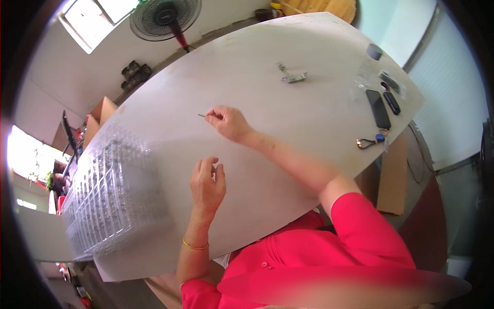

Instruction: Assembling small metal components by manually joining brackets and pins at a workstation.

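Note:
Above the middle of the white table (247, 92), my right hand (229, 123) pinches a thin, short grey metal pin (201, 115), whose tip sticks out to the left of the fingers. The rest of that piece is hidden in the grip. My left hand (207, 185) is nearer to me, fingers loosely bent and apart, with nothing visible in it. A gold-coloured bangle (196, 246) circles the left wrist. Farther off on the tabletop lie a few small shiny metal parts (293, 77), too small to name.
Clear plastic trays (110, 193) with a ribbed pattern are stacked at the table's left. Toward the right edge lie a black phone (378, 109), a black oblong item (392, 103), keys on a ring (366, 143) and a grey tape roll (374, 51). A fan (165, 18) stands beyond.

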Action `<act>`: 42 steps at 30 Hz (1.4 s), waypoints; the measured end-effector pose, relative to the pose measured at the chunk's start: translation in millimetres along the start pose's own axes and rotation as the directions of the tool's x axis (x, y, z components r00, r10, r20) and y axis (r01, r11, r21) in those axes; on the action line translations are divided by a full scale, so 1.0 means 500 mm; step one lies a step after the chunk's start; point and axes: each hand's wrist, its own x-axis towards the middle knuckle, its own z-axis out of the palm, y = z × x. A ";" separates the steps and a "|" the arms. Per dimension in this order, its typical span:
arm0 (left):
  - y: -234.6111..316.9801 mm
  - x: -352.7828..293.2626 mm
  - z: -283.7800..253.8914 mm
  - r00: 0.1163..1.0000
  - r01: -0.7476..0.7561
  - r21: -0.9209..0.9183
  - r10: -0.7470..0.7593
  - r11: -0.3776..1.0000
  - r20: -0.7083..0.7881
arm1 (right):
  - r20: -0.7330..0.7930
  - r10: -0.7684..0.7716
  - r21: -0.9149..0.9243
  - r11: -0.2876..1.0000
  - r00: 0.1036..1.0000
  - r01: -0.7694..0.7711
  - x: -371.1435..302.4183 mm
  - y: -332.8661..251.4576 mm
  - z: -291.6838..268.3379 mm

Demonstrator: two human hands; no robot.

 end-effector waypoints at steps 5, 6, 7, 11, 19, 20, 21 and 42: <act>-0.041 -0.030 0.012 0.998 0.055 -0.067 -0.052 0.996 0.047 | -0.046 -0.284 -0.502 0.836 0.958 0.223 0.017 -0.003 -0.238; -0.046 -0.031 0.011 0.997 0.062 -0.075 -0.059 0.995 0.042 | -0.083 -0.279 -0.571 0.800 0.957 0.184 0.004 0.007 -0.307; -0.051 -0.033 0.011 0.997 0.071 -0.082 -0.068 0.994 0.039 | -0.117 -0.276 -0.634 0.760 0.954 0.142 -0.018 0.017 -0.373; -0.075 -0.049 0.000 0.985 0.167 -0.136 -0.159 0.976 0.071 | -0.333 -0.046 -0.743 0.628 0.942 -0.232 -0.110 0.024 -0.576; -0.087 -0.059 0.007 0.971 0.229 -0.174 -0.214 0.958 0.104 | -0.410 0.012 -0.836 0.395 0.912 -0.381 -0.247 0.092 -0.718; -0.087 -0.061 0.007 0.971 0.230 -0.174 -0.214 0.957 0.104 | -0.409 0.012 -0.837 0.394 0.912 -0.381 -0.253 0.105 -0.722; -0.090 -0.061 0.011 0.979 0.197 -0.164 -0.184 0.967 0.089 | -0.428 0.017 -0.828 0.395 0.904 -0.399 -0.259 0.114 -0.724; -0.087 -0.061 0.013 0.983 0.165 -0.146 -0.150 0.975 0.108 | -0.645 0.063 -0.737 0.212 0.762 -0.641 -0.291 0.096 -0.861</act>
